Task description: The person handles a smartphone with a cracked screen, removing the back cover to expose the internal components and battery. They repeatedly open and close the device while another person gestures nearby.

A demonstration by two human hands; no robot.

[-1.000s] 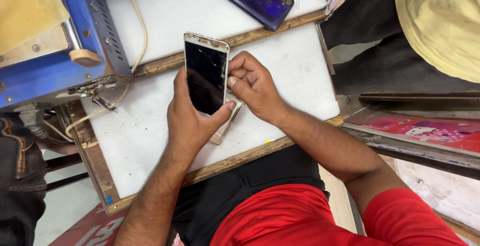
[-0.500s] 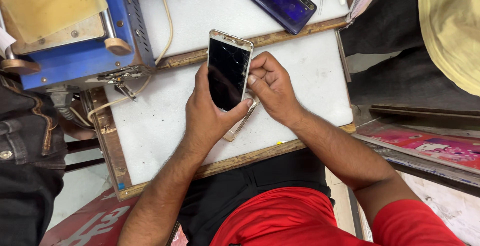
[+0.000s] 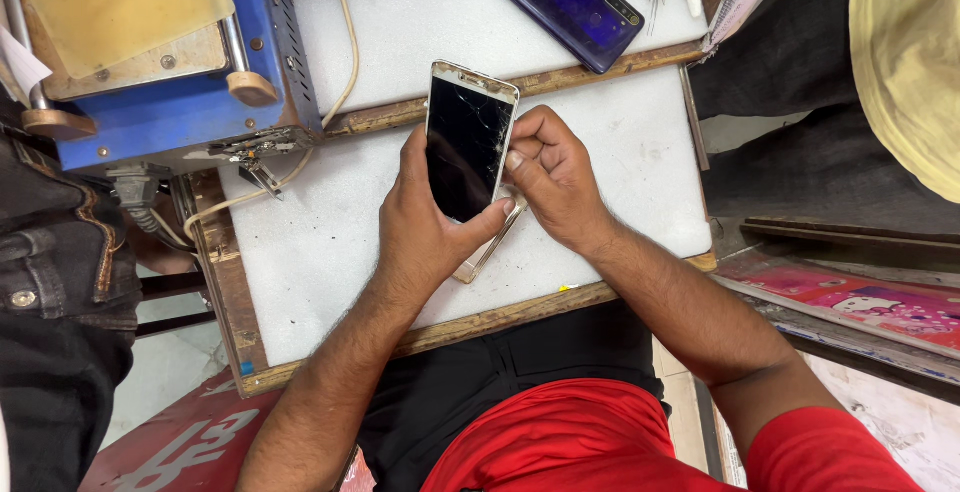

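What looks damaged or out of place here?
The white phone held in the left hand has a cracked screen, with fracture lines across the upper glass. The right hand touches its right edge. Dark specks litter the white board.

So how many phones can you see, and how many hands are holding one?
Phones: 2, a white phone with a cracked screen and a dark blue phone lying on the white table.
Hands on a phone: 2, the left hand holds the white phone, the right hand touches its edge.
Total: 4.
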